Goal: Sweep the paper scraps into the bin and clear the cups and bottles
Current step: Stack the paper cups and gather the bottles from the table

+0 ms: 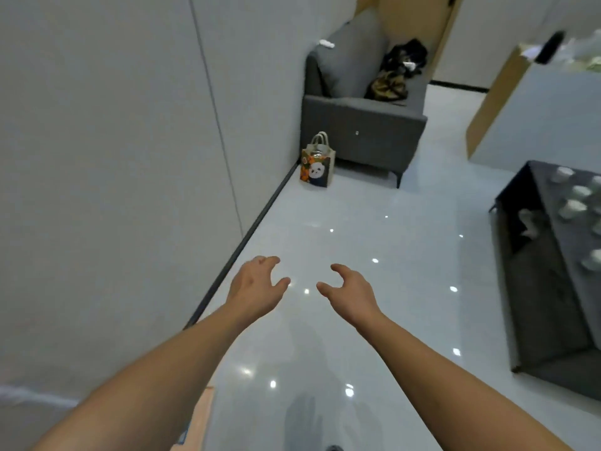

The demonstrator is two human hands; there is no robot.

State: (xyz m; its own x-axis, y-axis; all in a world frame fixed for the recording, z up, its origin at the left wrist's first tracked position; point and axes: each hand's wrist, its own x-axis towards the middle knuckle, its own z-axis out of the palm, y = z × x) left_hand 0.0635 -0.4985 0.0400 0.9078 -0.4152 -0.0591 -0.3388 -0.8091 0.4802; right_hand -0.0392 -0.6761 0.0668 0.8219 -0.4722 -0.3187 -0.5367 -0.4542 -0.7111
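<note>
Hands hang out ahead over the glossy floor [357,222], probably in transit toward the dark counter [533,262] at right, where pale cups [572,208] wait. Left hand [255,288] and right hand [349,292] show loosely curled fingers, holding and touching nothing. No bin or paper scraps show.

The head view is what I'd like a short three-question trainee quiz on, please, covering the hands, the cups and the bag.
1. True or false: the left hand holds a cup.
2. Where do the cups stand? A) on the sofa B) on the dark table C) on the floor
3. What is pictured on the bag beside the sofa?

Key:
1. False; both it and the right hand are empty, fingers loosely curled.
2. B
3. A panda.
</note>
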